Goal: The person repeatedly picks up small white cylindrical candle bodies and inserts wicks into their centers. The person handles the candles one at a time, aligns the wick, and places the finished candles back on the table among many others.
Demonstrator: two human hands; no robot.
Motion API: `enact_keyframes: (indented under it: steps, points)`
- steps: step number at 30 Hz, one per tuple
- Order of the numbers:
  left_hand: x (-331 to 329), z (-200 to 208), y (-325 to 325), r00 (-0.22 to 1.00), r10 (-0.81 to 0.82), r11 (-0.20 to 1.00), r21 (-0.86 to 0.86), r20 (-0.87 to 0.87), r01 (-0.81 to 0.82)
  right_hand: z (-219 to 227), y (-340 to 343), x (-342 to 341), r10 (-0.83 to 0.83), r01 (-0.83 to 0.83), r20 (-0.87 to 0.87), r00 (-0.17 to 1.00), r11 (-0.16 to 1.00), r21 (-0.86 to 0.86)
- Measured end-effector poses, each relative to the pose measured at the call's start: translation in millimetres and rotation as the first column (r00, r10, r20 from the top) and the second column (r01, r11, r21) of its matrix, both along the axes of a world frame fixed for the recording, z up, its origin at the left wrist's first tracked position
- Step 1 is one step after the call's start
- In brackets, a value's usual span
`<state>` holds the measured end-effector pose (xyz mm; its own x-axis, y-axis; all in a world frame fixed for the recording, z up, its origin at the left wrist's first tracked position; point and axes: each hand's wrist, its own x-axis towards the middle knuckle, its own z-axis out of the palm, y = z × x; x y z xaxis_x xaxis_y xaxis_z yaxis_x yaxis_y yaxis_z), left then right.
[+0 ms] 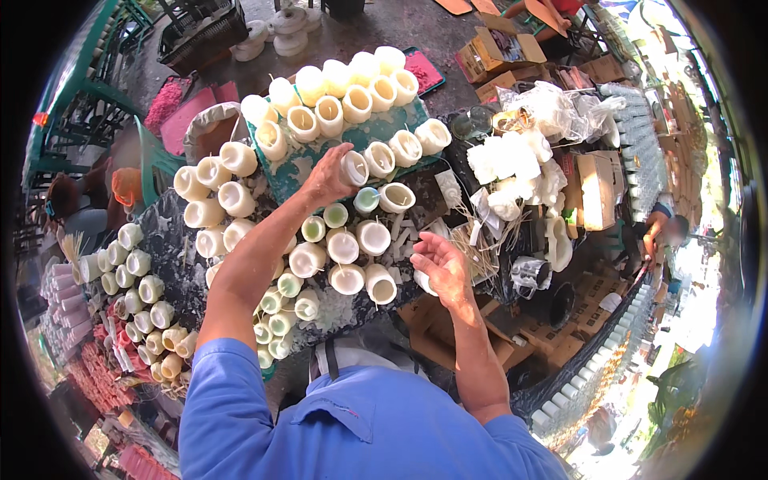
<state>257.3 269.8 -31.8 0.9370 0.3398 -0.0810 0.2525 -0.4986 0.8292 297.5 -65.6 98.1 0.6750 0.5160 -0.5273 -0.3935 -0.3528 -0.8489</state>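
Note:
My left hand [330, 174] reaches across the table with its fingers closed around the side of a cream pillar candle [354, 170] near the front edge of a green tray [372, 132]. Further candles with wicks stand in rows on that tray. Just in front of the hand is a small candle with a pale green top [367, 200], beside a hollow white wax cup [396, 197]. Above the near edge of the table, my right hand [444, 268] has its fingers apart. A white wax piece [425, 282] shows partly beneath its palm; I see no grip on it.
Several hollow wax cups [346, 278] stand close together before me, with more candles at left. Right of the tray lie white wax lumps [512, 160], loose wicks [472, 248] and a metal pitcher [530, 276]. Cardboard boxes [500, 48] stand behind. Other people are at the sides.

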Motion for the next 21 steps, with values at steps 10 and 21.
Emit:
enact_keyframes:
  steps: [10,21]
  points:
    - [3.0,0.8,10.3,1.000,-0.003,0.999,-0.047,0.010,0.003,-4.3,5.7,4.3,-0.010,0.010,-0.004,1.000,0.999,0.037]
    - [2.8,10.0,10.2,0.996,-0.082,0.997,-0.004,-0.024,0.082,-2.1,22.0,10.6,-0.023,0.022,0.065,0.998,0.999,0.030]
